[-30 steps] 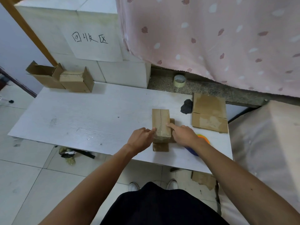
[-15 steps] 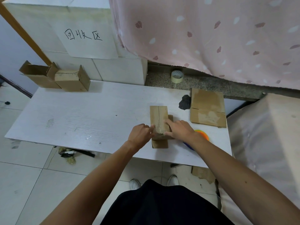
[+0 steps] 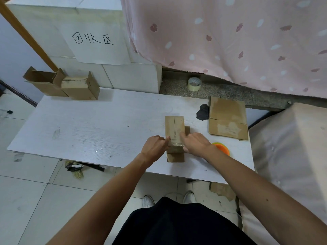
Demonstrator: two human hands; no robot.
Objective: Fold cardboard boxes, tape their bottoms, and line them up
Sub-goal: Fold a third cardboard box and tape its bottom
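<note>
A small cardboard box [image 3: 174, 126] lies bottom-up on the white table [image 3: 88, 129], with clear tape along its centre seam and over its near end. My left hand [image 3: 154, 147] has curled fingers against the box's near left edge. My right hand [image 3: 194, 143] lies over the near right corner, fingers on top and thumb on the near face. A loose flap sticks out under the box toward me. Two folded boxes [image 3: 42, 84] [image 3: 79, 87] stand side by side at the table's back left. A flattened box [image 3: 228, 119] lies at the back right.
A tape roll [image 3: 194, 84] sits on the stone ledge behind the table. An orange object [image 3: 221, 147] peeks out behind my right wrist. A black lump [image 3: 203, 112] lies beside the flattened box. A beige covered surface [image 3: 292, 147] borders the right edge; white blocks stand behind.
Both hands slid down the taped seam toward the box's near end. My right index finger left the box's top middle and the hand closed over the near corner.
</note>
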